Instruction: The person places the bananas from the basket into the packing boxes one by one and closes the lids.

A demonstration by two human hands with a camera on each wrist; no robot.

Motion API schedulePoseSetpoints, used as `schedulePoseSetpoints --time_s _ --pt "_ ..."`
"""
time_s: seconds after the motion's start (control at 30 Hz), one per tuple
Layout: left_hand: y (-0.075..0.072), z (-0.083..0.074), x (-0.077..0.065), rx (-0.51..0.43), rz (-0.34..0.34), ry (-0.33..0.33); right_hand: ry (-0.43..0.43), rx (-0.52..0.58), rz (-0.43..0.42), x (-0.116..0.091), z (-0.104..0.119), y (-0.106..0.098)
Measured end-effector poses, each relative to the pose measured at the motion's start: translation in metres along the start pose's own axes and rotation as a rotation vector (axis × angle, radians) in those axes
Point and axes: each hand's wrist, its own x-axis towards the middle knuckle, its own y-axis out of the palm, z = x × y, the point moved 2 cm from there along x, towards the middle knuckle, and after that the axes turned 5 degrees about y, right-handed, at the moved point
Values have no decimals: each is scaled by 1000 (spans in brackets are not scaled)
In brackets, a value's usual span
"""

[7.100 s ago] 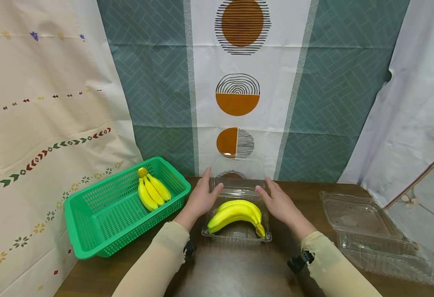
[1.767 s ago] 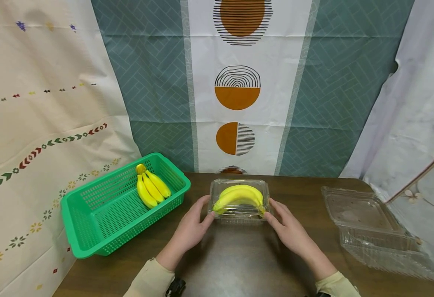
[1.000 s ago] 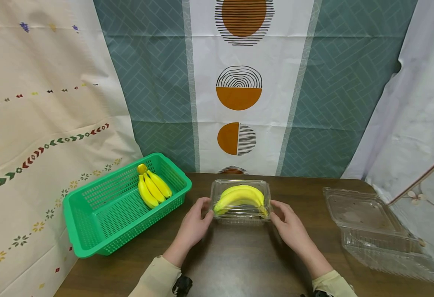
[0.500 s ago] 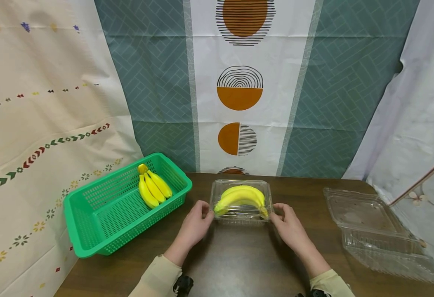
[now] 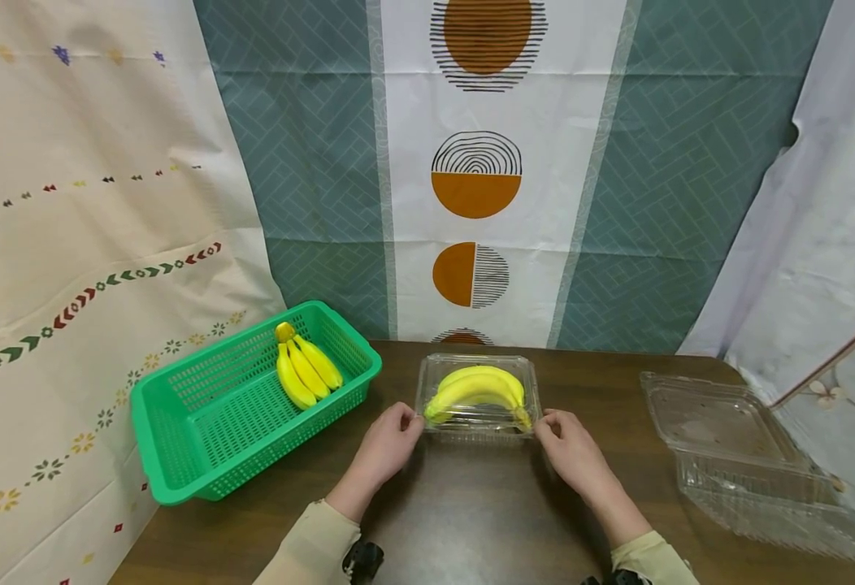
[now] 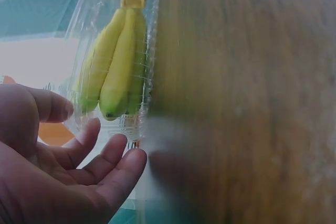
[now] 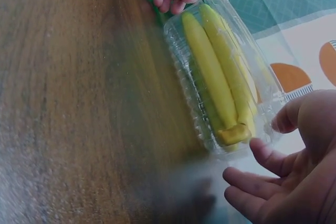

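Observation:
A clear plastic clamshell container (image 5: 478,433) with its lid down stands on the table in front of me. Inside lies a bunch of bananas (image 5: 475,388), stem end toward the right. My left hand (image 5: 389,439) pinches the container's near left corner between thumb and index finger. At the near right corner, my right hand (image 5: 572,449) pinches the rim in the same way. Both wrist views show the bananas through the clear wall, with the left hand (image 6: 79,161) and right hand (image 7: 294,166) at opposite ends. The other fingers of each hand are loosely curled below the rim.
On the left stands a green plastic basket (image 5: 255,451) with another bunch of bananas (image 5: 306,370) in it. An opened clear container (image 5: 720,422) lies at the right side of the table (image 5: 471,520). Patterned cloths hang behind and at both sides.
About seven seconds ago the lid stood upright between both hands; now it is down over the bananas. Over the last second the fingers have curled in at the near corners; the container has stayed put.

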Motion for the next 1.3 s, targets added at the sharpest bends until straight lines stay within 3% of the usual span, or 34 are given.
schedulePoseSetpoints --time_s 0.47,1.3 --pt "3 2 1 -99 6 -38 32 54 15 4 -2 1" --pt "3 2 -1 -98 1 -9 21 41 23 1 -4 0"
